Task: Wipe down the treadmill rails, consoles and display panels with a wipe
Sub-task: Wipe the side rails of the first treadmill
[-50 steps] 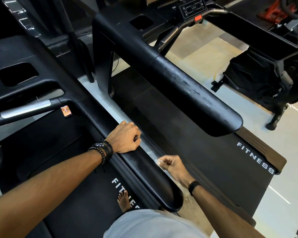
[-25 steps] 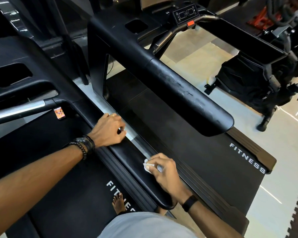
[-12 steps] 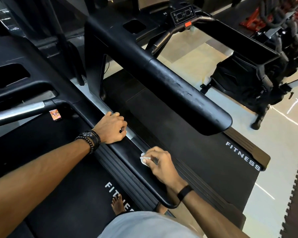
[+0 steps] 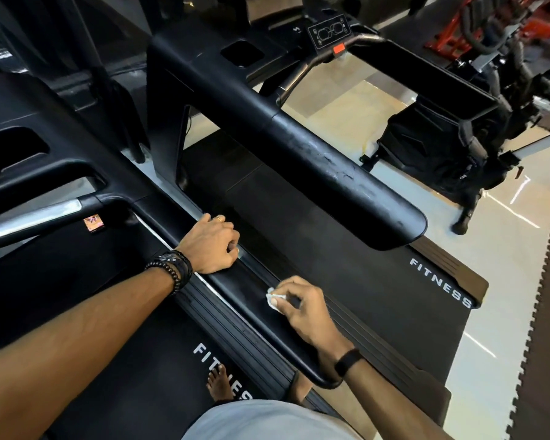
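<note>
Left hand (image 4: 212, 246) curled over near rail (image 4: 251, 300), gripping it for support. Just right, right hand (image 4: 299, 308) pinches small white wipe (image 4: 272, 299), pressing it flat on same rail's top. Step in hand: wiping near rail, toward its rounded end. Next, likely: finish stroke, then reach across to far rail (image 4: 346, 185). Rails matte black, padded-looking, rounded; far one scuffed, dusty grey. Belt dark, textured.
</note>
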Demonstrator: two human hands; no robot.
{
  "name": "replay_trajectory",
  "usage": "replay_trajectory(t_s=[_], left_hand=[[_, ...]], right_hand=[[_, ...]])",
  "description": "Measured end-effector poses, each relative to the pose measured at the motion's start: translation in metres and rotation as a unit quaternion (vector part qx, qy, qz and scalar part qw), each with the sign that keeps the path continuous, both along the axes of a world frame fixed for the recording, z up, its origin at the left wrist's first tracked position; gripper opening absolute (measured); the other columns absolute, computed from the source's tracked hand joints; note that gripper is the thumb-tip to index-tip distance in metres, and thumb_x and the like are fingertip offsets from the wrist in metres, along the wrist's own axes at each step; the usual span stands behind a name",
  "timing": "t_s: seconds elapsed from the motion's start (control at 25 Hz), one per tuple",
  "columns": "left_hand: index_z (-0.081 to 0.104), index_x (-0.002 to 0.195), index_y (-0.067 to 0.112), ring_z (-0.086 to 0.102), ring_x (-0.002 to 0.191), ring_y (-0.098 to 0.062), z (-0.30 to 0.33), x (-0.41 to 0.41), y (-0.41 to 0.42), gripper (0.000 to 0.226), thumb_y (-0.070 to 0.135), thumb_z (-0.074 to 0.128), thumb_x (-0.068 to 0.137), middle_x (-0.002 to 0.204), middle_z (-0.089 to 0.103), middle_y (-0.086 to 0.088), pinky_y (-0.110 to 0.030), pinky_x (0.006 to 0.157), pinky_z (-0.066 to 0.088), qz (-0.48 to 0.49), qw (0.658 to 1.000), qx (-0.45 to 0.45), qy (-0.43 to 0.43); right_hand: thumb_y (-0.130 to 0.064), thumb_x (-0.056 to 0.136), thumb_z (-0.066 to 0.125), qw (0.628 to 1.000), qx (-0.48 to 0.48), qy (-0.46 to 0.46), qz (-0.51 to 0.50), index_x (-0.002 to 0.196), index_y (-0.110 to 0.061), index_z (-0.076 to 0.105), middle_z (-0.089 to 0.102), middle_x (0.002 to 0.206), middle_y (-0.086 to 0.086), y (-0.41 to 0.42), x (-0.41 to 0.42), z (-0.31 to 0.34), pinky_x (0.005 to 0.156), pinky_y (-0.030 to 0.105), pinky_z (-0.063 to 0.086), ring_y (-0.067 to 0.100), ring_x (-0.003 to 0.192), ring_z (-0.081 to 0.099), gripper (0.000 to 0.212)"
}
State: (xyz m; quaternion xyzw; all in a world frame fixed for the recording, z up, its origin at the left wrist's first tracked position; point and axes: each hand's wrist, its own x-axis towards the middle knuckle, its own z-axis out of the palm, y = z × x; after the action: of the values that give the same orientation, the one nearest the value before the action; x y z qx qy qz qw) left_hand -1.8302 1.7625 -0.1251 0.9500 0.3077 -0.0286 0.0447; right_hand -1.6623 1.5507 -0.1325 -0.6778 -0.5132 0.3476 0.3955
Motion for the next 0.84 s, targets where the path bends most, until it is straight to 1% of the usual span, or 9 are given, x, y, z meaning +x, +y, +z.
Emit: replay_trajectory(t_s=[0.08,0.16,0.2,0.24,0.32,0.4,0.56,0.68,0.84], left_hand=[[0.062,0.078,0.030,0.051,0.087,-0.011,0.001,0.001,0.000,0.026,0.045,0.044,0.089,0.081,0.057,0.014,-0.035,0.086,0.040,-0.007,1.000,-0.005,-0.001],[0.062,0.080,0.029,0.051,0.088,-0.012,0.003,0.001,0.000,0.026,0.044,0.044,0.091,0.082,0.058,0.013,-0.036,0.085,0.040,-0.013,1.000,-0.006,-0.004],[0.062,0.081,0.029,0.051,0.088,-0.012,0.003,0.001,0.000,0.026,0.043,0.044,0.092,0.083,0.058,0.013,-0.035,0.086,0.040,-0.017,1.000,-0.006,-0.001],[0.062,0.082,0.029,0.050,0.089,-0.012,0.002,0.001,0.000,0.026,0.043,0.044,0.093,0.084,0.058,0.012,-0.035,0.087,0.040,-0.022,1.000,-0.006,0.001],[0.062,0.084,0.029,0.050,0.091,-0.012,0.002,0.001,0.002,0.026,0.044,0.044,0.094,0.086,0.058,0.012,-0.035,0.088,0.039,-0.030,1.000,-0.008,0.004],[0.062,0.086,0.029,0.050,0.093,-0.013,0.003,0.002,0.002,0.025,0.044,0.044,0.096,0.087,0.058,0.012,-0.035,0.089,0.038,-0.032,0.999,-0.017,0.007],[0.063,0.085,0.031,0.049,0.094,-0.011,0.002,0.002,0.003,0.023,0.044,0.047,0.095,0.087,0.058,0.013,-0.034,0.089,0.037,-0.024,0.999,-0.022,-0.006],[0.061,0.081,0.031,0.047,0.090,-0.010,0.002,0.001,0.000,0.021,0.043,0.048,0.093,0.084,0.058,0.013,-0.033,0.090,0.036,-0.004,0.999,-0.030,-0.014],[0.060,0.080,0.031,0.048,0.091,-0.010,0.003,0.001,-0.004,0.022,0.044,0.046,0.092,0.084,0.058,0.014,-0.033,0.089,0.037,0.012,1.000,-0.015,-0.020]], right_hand=[[-0.011,0.089,0.075,1.000,-0.001,-0.019,0.002,0.087,-0.014,0.077,0.065,0.094,-0.012,0.023,-0.018,0.001,0.078,0.035,0.053,0.010,0.086,0.064,0.004],[-0.007,0.088,0.075,1.000,0.013,-0.025,0.014,0.091,-0.012,0.078,0.065,0.096,-0.007,0.024,-0.034,0.008,0.076,0.019,0.047,0.006,0.085,0.062,0.006],[-0.007,0.087,0.076,0.999,0.019,-0.024,0.019,0.092,-0.013,0.078,0.065,0.097,-0.008,0.016,-0.036,0.010,0.077,0.016,0.046,0.005,0.085,0.062,0.008],[-0.008,0.087,0.077,1.000,0.020,-0.014,0.017,0.093,-0.015,0.079,0.065,0.098,-0.010,0.003,-0.034,0.011,0.077,0.016,0.047,0.007,0.087,0.064,0.010],[-0.012,0.086,0.078,1.000,0.005,0.025,-0.012,0.092,-0.021,0.080,0.068,0.098,-0.011,-0.019,-0.025,0.014,0.081,0.027,0.053,0.015,0.091,0.067,0.010],[-0.015,0.086,0.079,0.998,-0.020,0.032,-0.044,0.089,-0.024,0.080,0.068,0.096,-0.011,-0.017,-0.014,0.013,0.084,0.035,0.054,0.019,0.091,0.068,0.009],[-0.010,0.087,0.076,1.000,-0.013,-0.012,-0.024,0.088,-0.016,0.079,0.063,0.092,-0.014,0.019,-0.032,0.014,0.084,0.033,0.051,0.013,0.089,0.064,0.006],[-0.016,0.087,0.076,0.999,-0.005,-0.016,0.037,0.088,-0.022,0.078,0.062,0.096,-0.014,0.006,-0.040,0.017,0.083,0.035,0.051,0.015,0.088,0.063,0.006],[-0.023,0.084,0.080,0.999,-0.019,0.038,0.012,0.082,-0.025,0.076,0.066,0.095,-0.011,-0.018,-0.009,0.016,0.081,0.040,0.054,0.025,0.086,0.066,0.004]])
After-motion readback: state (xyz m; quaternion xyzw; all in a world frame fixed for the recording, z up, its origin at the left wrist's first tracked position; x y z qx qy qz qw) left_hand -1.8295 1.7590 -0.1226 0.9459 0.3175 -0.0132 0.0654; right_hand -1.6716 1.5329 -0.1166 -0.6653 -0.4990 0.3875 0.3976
